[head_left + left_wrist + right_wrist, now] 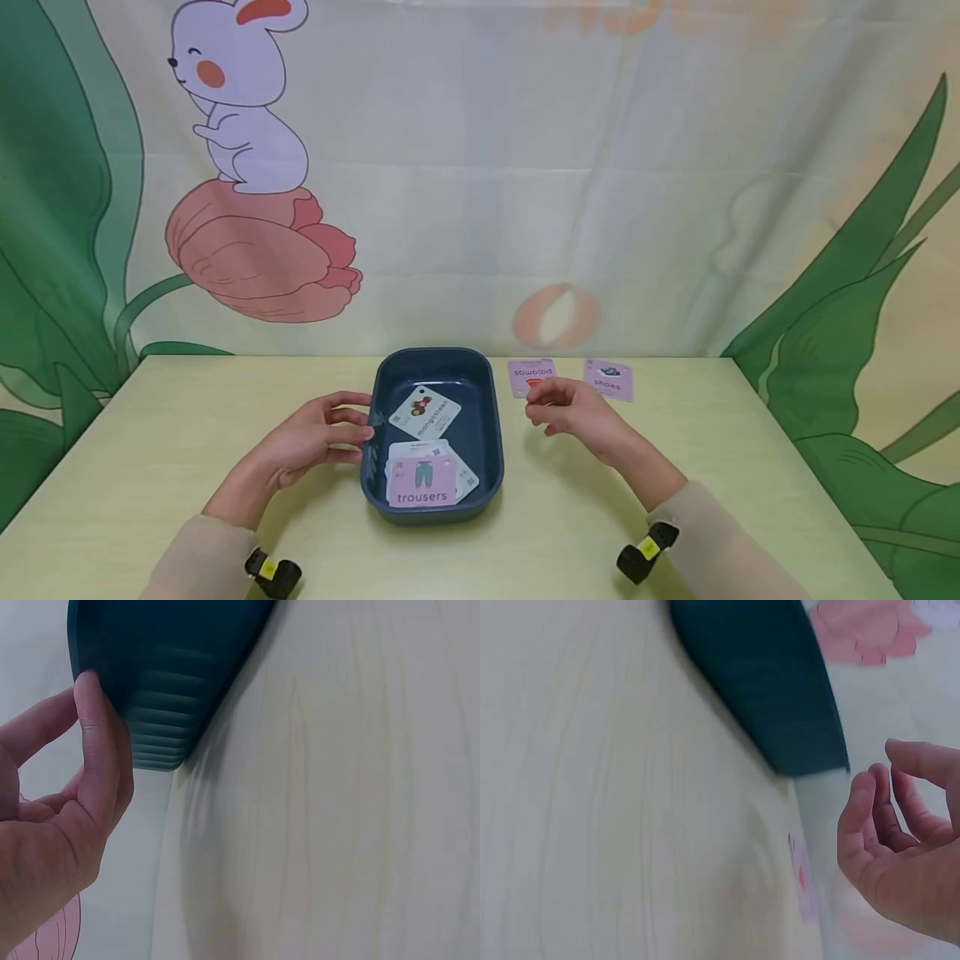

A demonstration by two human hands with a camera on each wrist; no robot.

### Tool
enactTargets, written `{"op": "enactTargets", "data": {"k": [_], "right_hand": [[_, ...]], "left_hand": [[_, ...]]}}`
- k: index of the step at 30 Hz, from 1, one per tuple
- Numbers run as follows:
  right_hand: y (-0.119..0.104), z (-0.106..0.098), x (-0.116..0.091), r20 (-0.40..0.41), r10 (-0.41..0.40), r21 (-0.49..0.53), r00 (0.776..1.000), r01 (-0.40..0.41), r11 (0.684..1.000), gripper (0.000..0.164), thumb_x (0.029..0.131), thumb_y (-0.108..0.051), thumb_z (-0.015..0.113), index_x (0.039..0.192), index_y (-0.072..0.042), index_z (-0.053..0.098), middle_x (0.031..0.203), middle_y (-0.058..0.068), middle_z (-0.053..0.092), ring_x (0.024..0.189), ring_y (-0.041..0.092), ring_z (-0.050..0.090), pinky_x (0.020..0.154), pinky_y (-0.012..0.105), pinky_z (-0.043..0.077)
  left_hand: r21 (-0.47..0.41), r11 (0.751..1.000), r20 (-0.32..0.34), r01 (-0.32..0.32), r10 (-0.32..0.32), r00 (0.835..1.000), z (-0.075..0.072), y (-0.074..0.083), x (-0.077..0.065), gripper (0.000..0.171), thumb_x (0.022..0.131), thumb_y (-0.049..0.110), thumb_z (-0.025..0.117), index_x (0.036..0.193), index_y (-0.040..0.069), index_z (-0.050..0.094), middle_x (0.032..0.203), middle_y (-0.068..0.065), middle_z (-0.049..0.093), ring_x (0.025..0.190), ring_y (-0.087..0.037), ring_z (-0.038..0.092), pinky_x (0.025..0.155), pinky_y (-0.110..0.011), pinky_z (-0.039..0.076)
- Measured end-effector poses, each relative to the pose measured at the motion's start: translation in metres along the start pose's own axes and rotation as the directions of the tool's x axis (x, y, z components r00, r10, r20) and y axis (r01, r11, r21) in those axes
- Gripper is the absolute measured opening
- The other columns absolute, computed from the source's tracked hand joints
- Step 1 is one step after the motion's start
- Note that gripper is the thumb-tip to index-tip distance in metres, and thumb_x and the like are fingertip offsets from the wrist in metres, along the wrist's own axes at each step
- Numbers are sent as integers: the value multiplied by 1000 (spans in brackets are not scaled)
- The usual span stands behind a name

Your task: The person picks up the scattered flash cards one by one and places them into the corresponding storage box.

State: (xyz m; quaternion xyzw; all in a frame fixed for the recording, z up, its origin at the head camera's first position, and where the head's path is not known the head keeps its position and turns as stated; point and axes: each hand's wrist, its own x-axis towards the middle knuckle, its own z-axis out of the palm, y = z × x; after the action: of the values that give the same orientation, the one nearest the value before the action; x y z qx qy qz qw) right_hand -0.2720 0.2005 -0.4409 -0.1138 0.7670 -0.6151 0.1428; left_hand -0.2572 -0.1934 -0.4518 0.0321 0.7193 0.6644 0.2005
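Note:
A dark blue rectangular tray stands on the table, cards inside it. The white mangosteen card lies askew toward its far end. At the near end a pink trousers card rests on top of several white cards. My left hand holds the tray's left rim, thumb at the rim and fingers by the outer wall. To the right of the tray, my right hand hovers with loosely bent fingers, nothing seen between them. Just beyond it lies a pink pajamas card, upside down, beside a pink shoes card.
The pale wooden table ends at a printed curtain with a rabbit and flowers. Both pink cards lie close to that far edge. A small black camera is strapped to the right wrist, another to the left.

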Motion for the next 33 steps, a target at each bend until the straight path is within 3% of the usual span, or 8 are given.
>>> {"op": "enactTargets", "data": {"k": [7, 13, 20, 24, 31, 33], "right_hand": [[18, -33, 7, -146, 93, -5, 985, -95, 995, 30, 98, -9, 69, 120, 8, 59, 109, 9, 64, 107, 36, 58, 88, 41, 54], [29, -61, 12, -289, 122, -69, 949, -148, 987, 34, 98, -11, 69, 125, 8, 59, 118, 10, 63, 106, 26, 59, 91, 41, 51], [26, -73, 17, -328, 122, -154, 937, -181, 971, 40, 100, -10, 66, 132, 10, 53, 129, 21, 57, 112, 31, 55, 94, 42, 49], [27, -78, 21, -357, 126, -260, 925, -228, 938, 44, 99, -10, 66, 135, 10, 51, 133, 25, 53, 115, 35, 52, 96, 44, 48], [32, -88, 28, -426, 97, -486, 900, -318, 814, 53, 95, -14, 70, 135, 12, 49, 135, 32, 52, 116, 41, 51, 100, 52, 45], [34, -90, 31, -426, 105, -505, 898, -333, 796, 57, 94, -16, 71, 138, 12, 46, 137, 33, 50, 118, 43, 50, 103, 54, 44]], "left_hand": [[7, 1000, -3, 6, -6, 1000, 0, 2, -2, 63, 96, 1, 70, 151, -3, 37, 129, -26, 51, 98, -26, 65, 85, -39, 60], [8, 1000, -5, 10, -10, 1000, 1, 1, -1, 64, 97, 1, 69, 152, -2, 36, 128, -23, 52, 99, -26, 64, 85, -39, 60], [4, 1000, -9, 6, -6, 1000, 0, 0, -2, 65, 97, 2, 69, 152, -2, 35, 127, -23, 52, 98, -26, 63, 86, -40, 60], [5, 1000, -10, 3, -3, 1000, 0, 0, -2, 64, 97, 2, 69, 152, -2, 36, 126, -23, 52, 98, -26, 64, 86, -39, 60], [4, 1000, -2, 2, -2, 1000, 0, -1, -2, 64, 97, 3, 69, 152, -2, 36, 131, -26, 50, 99, -26, 64, 86, -39, 60], [6, 1000, -5, 4, -4, 1000, 0, -1, -2, 64, 97, 3, 69, 152, -2, 36, 131, -26, 51, 99, -26, 64, 86, -39, 60]]}}
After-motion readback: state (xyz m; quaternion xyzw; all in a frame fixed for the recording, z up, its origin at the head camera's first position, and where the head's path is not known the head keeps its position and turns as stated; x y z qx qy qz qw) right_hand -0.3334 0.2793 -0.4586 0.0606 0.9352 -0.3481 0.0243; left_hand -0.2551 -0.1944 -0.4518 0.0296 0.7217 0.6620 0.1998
